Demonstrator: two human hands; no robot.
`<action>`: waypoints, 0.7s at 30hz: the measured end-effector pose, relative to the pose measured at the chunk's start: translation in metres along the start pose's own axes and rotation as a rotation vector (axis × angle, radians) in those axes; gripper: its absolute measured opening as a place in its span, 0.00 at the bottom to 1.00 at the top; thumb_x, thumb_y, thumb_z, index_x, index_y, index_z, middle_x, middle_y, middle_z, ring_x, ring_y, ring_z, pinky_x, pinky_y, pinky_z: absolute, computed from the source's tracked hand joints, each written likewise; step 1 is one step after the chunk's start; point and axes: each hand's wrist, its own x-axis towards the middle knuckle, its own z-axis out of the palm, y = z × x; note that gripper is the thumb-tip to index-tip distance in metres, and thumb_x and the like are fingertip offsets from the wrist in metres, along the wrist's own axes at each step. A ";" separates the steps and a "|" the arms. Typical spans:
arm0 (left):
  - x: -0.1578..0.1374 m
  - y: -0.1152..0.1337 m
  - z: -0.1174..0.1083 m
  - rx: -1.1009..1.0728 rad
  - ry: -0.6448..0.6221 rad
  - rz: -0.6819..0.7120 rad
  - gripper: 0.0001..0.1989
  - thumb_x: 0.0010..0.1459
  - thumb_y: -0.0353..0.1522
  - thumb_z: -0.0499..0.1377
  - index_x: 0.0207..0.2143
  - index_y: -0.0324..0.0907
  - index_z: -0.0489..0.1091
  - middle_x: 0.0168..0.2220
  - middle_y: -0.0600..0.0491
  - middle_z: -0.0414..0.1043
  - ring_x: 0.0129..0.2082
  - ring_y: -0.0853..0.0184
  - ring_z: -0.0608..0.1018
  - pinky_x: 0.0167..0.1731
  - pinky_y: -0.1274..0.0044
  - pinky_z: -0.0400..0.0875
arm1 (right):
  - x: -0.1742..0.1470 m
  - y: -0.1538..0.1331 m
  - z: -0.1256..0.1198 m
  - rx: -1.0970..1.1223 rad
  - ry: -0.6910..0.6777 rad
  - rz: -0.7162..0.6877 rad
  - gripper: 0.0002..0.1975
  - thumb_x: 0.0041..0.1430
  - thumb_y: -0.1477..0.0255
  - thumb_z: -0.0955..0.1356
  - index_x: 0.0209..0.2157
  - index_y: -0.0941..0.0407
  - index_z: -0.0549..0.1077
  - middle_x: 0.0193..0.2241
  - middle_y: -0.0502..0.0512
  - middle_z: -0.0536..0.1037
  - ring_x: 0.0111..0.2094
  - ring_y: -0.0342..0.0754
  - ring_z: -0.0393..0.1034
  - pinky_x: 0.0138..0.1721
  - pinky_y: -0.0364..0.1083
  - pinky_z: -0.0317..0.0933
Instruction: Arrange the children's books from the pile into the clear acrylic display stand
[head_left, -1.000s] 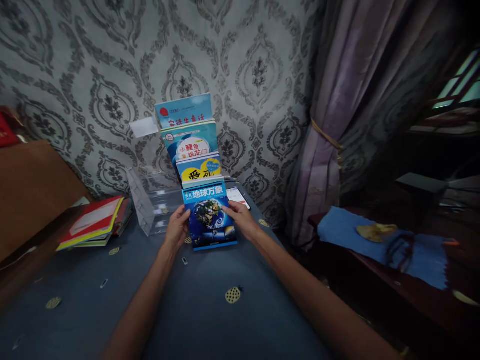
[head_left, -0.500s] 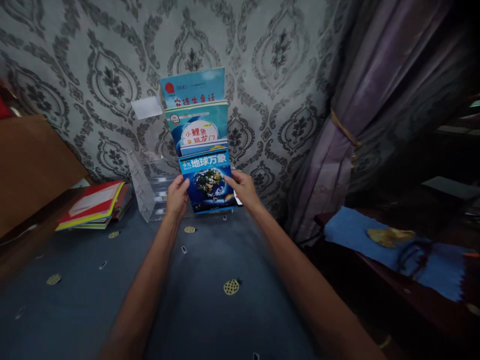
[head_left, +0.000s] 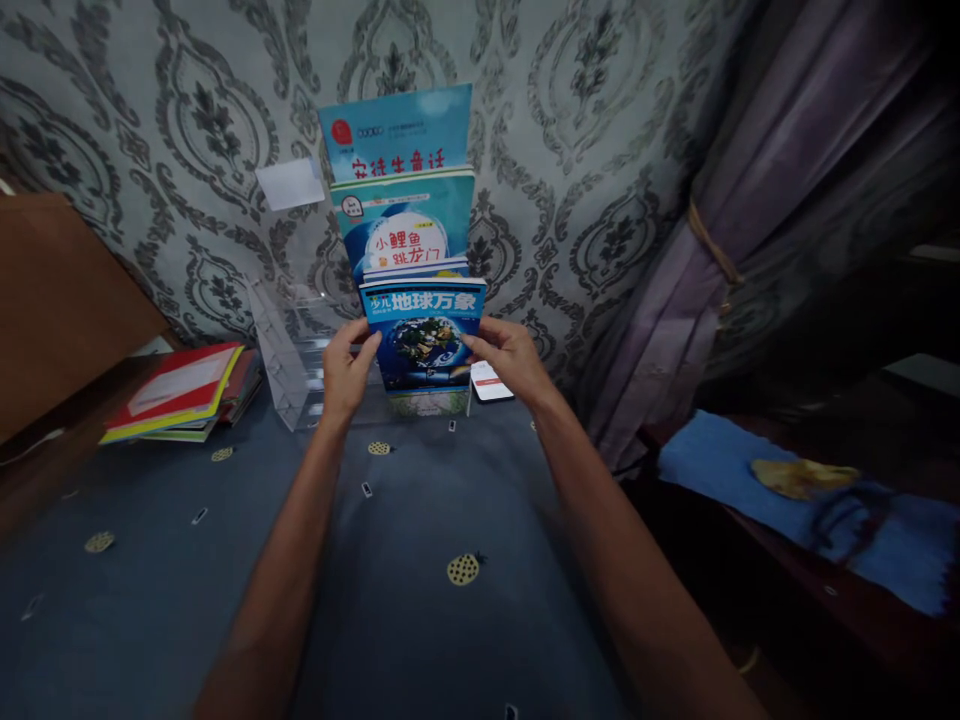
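Note:
A blue book with the Earth on its cover is held upright between my two hands. My left hand grips its left edge, thumb on the front; my right hand grips the right edge the same way. Behind it, a teal book with a white oval title panel and a taller light-blue book with red lettering stand in tiers. A clear plastic rack shows to the left of my left hand. Below the held book, the lower part of another book is visible.
Folders and booklets lie stacked at the left beside a brown board. A phone-like device with a lit screen is behind my right hand. At the right are a tied purple curtain and a blue cloth.
Both hands have lifted the Earth book slightly, uncovering the book bottom beneath it. More of the lit device shows by my right hand. The camera view has shifted a little.

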 end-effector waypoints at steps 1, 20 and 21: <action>0.000 0.001 -0.001 0.027 -0.008 -0.001 0.12 0.59 0.36 0.62 0.44 0.43 0.78 0.40 0.51 0.78 0.39 0.65 0.78 0.35 0.77 0.73 | 0.000 0.000 -0.001 0.023 -0.011 0.015 0.09 0.51 0.67 0.76 0.34 0.55 0.82 0.30 0.48 0.80 0.33 0.46 0.74 0.31 0.43 0.72; -0.001 0.014 -0.013 0.316 -0.148 0.012 0.14 0.57 0.25 0.62 0.46 0.45 0.68 0.28 0.58 0.73 0.29 0.67 0.76 0.36 0.75 0.73 | 0.000 0.003 -0.011 -0.112 -0.134 0.081 0.06 0.47 0.71 0.76 0.30 0.56 0.81 0.26 0.49 0.79 0.32 0.47 0.73 0.29 0.43 0.73; -0.002 0.014 -0.013 0.309 -0.147 0.012 0.16 0.57 0.25 0.62 0.47 0.45 0.67 0.29 0.58 0.74 0.29 0.67 0.76 0.37 0.75 0.74 | 0.000 0.002 -0.010 -0.127 -0.128 0.088 0.05 0.46 0.72 0.76 0.29 0.56 0.81 0.26 0.48 0.79 0.31 0.47 0.73 0.29 0.44 0.72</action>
